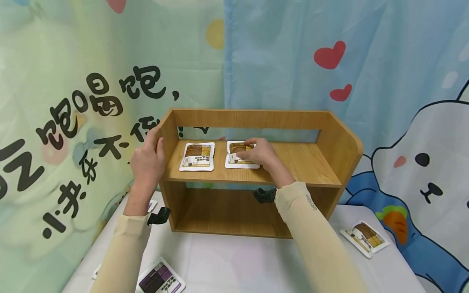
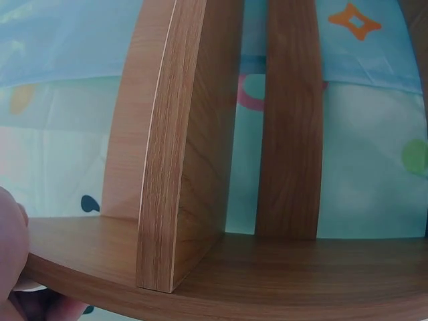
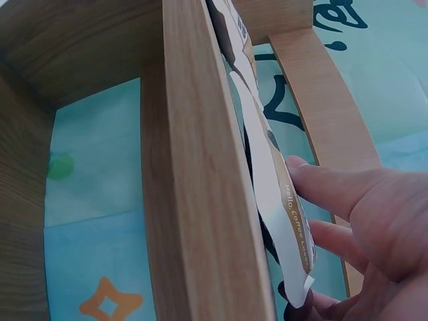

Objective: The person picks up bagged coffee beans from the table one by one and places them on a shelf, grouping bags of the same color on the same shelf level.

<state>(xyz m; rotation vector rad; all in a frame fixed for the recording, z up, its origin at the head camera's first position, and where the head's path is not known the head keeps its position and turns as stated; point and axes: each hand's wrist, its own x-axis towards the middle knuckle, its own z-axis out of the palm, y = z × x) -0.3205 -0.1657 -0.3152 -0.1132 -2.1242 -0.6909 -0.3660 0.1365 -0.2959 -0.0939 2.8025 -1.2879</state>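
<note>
A two-tier wooden shelf (image 1: 296, 160) stands on the white table. Its left side panel is gripped near the top by my left hand (image 1: 147, 165), and the left wrist view catches part of that hand (image 2: 12, 247) around the panel's edge. On the upper board lie two white pouches with brown-and-yellow labels. My right hand (image 1: 261, 154) holds the right-hand pouch (image 1: 233, 159) at its right side. Up close in the right wrist view, thumb and fingers are at this coffee pouch (image 3: 274, 187), and it lies along the board. The left pouch (image 1: 196, 157) lies flat beside it.
Another brown-labelled pouch (image 1: 365, 238) lies on the table right of the shelf. A purple-labelled pouch (image 1: 162, 278) is at the front left, partly hidden by my left sleeve. Printed curtains (image 1: 271, 61) hang close behind and beside the shelf.
</note>
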